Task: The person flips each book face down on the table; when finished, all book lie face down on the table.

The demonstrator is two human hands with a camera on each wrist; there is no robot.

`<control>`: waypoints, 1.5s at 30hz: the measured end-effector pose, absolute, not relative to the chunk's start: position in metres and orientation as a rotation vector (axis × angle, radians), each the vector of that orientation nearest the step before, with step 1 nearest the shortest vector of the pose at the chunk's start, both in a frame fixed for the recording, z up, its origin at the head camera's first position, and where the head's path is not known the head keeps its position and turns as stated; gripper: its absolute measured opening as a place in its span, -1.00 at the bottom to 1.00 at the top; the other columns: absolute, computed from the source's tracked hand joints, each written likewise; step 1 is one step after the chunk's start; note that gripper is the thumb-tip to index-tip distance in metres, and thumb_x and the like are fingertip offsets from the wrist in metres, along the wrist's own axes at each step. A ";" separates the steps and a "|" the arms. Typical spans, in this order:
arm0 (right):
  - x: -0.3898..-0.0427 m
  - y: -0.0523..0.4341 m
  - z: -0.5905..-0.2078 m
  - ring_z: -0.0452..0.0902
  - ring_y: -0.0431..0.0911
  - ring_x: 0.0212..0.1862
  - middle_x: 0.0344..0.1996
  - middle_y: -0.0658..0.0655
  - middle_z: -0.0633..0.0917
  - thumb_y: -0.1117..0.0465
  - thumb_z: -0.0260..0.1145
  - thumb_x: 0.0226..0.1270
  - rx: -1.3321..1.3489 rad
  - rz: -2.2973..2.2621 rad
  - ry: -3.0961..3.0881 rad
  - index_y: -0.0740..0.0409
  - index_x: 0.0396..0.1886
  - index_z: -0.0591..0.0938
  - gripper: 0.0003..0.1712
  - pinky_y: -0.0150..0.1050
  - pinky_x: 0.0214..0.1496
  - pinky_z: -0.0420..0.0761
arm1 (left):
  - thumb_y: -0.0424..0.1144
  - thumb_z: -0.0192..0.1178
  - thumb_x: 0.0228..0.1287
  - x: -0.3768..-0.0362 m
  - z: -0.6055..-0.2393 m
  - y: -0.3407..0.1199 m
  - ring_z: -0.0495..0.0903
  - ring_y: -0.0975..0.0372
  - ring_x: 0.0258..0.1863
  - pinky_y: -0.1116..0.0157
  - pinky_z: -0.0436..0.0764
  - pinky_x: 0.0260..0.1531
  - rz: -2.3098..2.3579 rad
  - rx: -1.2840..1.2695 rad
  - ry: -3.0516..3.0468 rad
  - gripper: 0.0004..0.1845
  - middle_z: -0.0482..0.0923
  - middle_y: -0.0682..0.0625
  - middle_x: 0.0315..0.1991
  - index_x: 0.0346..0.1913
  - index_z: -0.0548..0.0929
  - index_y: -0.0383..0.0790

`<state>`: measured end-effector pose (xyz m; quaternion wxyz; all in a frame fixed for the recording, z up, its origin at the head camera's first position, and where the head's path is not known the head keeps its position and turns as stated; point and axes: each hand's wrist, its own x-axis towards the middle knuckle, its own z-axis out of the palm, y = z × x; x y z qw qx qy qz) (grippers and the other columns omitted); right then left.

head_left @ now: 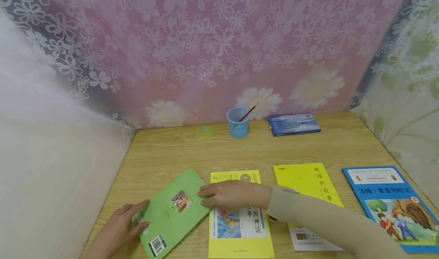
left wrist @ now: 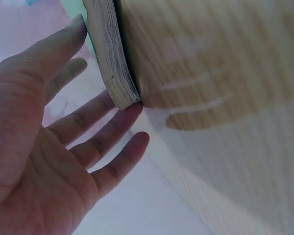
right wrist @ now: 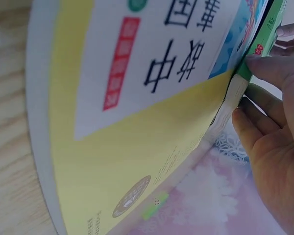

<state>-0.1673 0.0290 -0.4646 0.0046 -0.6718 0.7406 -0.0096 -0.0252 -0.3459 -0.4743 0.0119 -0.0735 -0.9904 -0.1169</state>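
Both hands, fingers loosely apart, touch the green book

A wide band of bare tabletop crosses the middle of the frame, letting a hand pass sideways. Behind it, the green ring, blue cup and blue box leave gaps between them; a pencil leans out above the cup's rim, and the flowered backdrop blocks farther reach. At lower centre, the green book abuts the yellow-bordered book, with a wedge of bare wood below. Strips separate that one from the yellow book, and the latter from the blue book; a sleeved right forearm bars their lower ends. The left hand blocks the lower left.
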 end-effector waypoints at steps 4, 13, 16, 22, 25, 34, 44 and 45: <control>-0.172 0.025 -0.463 0.34 -0.04 0.60 0.55 0.05 0.47 0.14 0.17 0.67 -2.046 -0.030 2.330 -0.06 0.46 0.58 -0.55 -0.23 0.56 0.43 | -0.01 0.57 0.15 -0.016 -0.474 -0.343 0.69 0.13 -0.13 0.02 0.73 -0.12 -0.308 -0.213 -3.095 -0.32 0.72 -0.09 -0.05 0.36 0.65 0.00; -0.180 0.012 -0.458 0.31 -0.05 0.62 0.56 0.01 0.46 0.25 0.23 0.62 -1.987 0.070 2.361 -0.11 0.46 0.58 -0.50 -0.24 0.55 0.45 | 0.10 0.49 0.25 -0.002 -0.475 -0.338 0.65 0.14 -0.13 0.07 0.67 -0.17 -0.296 -0.101 -3.176 -0.36 0.67 -0.11 0.01 0.37 0.65 0.06; -0.183 0.006 -0.459 0.32 -0.04 0.61 0.56 0.01 0.46 0.27 0.22 0.62 -1.981 0.076 2.365 -0.10 0.46 0.58 -0.50 -0.23 0.55 0.45 | 0.17 0.44 0.28 0.000 -0.474 -0.337 0.66 0.07 -0.10 0.01 0.69 -0.16 -0.292 -0.074 -3.226 -0.34 0.64 -0.16 0.06 0.41 0.62 0.08; -0.190 -0.004 -0.464 0.32 -0.04 0.61 0.56 -0.01 0.46 0.26 0.11 0.69 -1.956 0.051 2.383 -0.10 0.46 0.58 -0.54 -0.19 0.56 0.45 | 0.21 0.40 0.30 0.004 -0.476 -0.336 0.69 -0.10 -0.05 -0.15 0.71 -0.13 -0.248 -0.051 -3.250 -0.29 0.63 -0.27 0.15 0.46 0.56 0.08; -0.192 -0.007 -0.465 0.34 -0.04 0.60 0.55 -0.01 0.47 0.24 0.10 0.70 -1.958 0.054 2.386 -0.09 0.44 0.59 -0.55 -0.21 0.55 0.45 | 0.25 0.35 0.33 0.006 -0.478 -0.336 0.69 -0.19 -0.04 -0.20 0.71 -0.15 -0.227 -0.041 -3.281 -0.27 0.61 -0.32 0.21 0.50 0.52 0.08; -0.199 -0.019 -0.466 0.37 -0.03 0.59 0.54 0.00 0.48 0.30 0.17 0.64 -1.979 0.059 2.383 -0.10 0.42 0.61 -0.53 -0.23 0.55 0.44 | 0.35 0.30 0.32 0.011 -0.483 -0.331 0.70 -0.15 -0.10 -0.12 0.71 -0.24 -0.162 -0.002 -3.293 -0.22 0.63 -0.28 0.22 0.49 0.52 0.05; -0.202 -0.030 -0.468 0.36 0.03 0.59 0.57 -0.02 0.44 0.30 0.09 0.69 -1.935 0.088 2.436 -0.14 0.44 0.60 -0.52 -0.19 0.55 0.45 | 0.44 0.25 0.30 0.020 -0.488 -0.324 0.69 -0.19 -0.04 -0.15 0.72 -0.21 -0.257 0.020 -3.275 -0.15 0.59 -0.27 0.26 0.51 0.50 0.03; -0.203 -0.031 -0.469 0.35 0.02 0.60 0.57 -0.02 0.43 0.30 0.09 0.69 -1.930 0.093 2.441 -0.14 0.45 0.58 -0.52 -0.19 0.55 0.45 | 0.45 0.23 0.30 0.021 -0.489 -0.323 0.68 -0.25 0.00 -0.21 0.71 -0.17 -0.279 0.019 -3.276 -0.14 0.57 -0.31 0.30 0.52 0.48 0.03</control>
